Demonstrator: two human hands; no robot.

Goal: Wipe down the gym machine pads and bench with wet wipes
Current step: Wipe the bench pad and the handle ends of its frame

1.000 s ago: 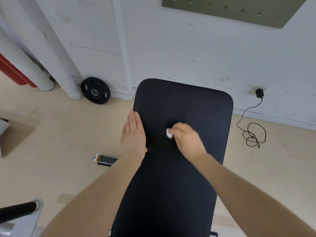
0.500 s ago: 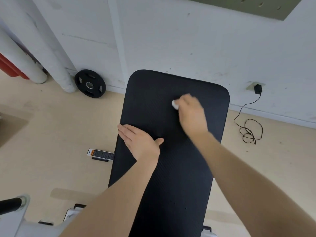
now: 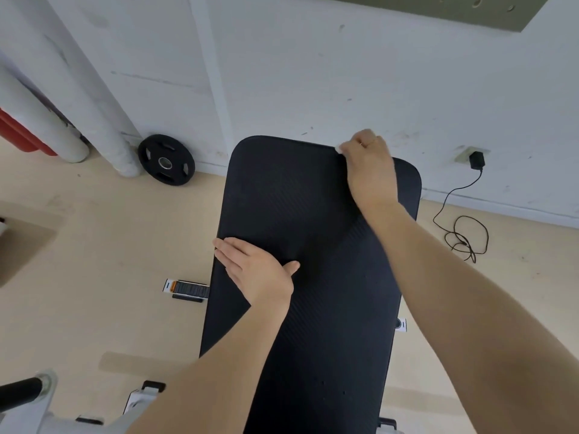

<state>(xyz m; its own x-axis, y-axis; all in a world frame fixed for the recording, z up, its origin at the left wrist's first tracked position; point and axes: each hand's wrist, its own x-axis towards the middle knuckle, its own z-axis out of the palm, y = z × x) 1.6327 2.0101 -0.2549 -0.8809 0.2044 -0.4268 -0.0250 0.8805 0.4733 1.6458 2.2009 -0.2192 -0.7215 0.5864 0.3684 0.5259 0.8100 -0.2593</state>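
A long black bench pad (image 3: 313, 277) runs from the near edge of the view away toward a scuffed white wall (image 3: 344, 73), its rounded far end just short of the skirting.

The right hand (image 3: 369, 170) is stretched out to the pad's far edge, right of centre. The arm crosses the pad's right side, nearly straight, with the wrist bent a little so the knuckles point at the wall. The fingers are curled down and bunched over a wet wipe (image 3: 338, 149), of which only a small white corner shows at the left of the fingertips, right on the pad's far rim. A thin ring sits on one finger.

The left hand (image 3: 253, 267) lies flat on the pad about midway along its length, at the left edge. The palm is down, the fingers straight and held close together, angled toward the far left so their tips reach the pad's rim; the thumb is splayed out to the right. It holds nothing. The forearm comes in from the near left.

On the tan floor (image 3: 94, 261), a black weight plate (image 3: 166, 160) leans against the wall left of the pad, beside white pipes (image 3: 78, 98). A labelled frame foot (image 3: 186, 288) shows just left of the pad. To the right, a black charger (image 3: 477, 160) is plugged in at the wall, its cable (image 3: 466, 236) coiled loosely on the floor.
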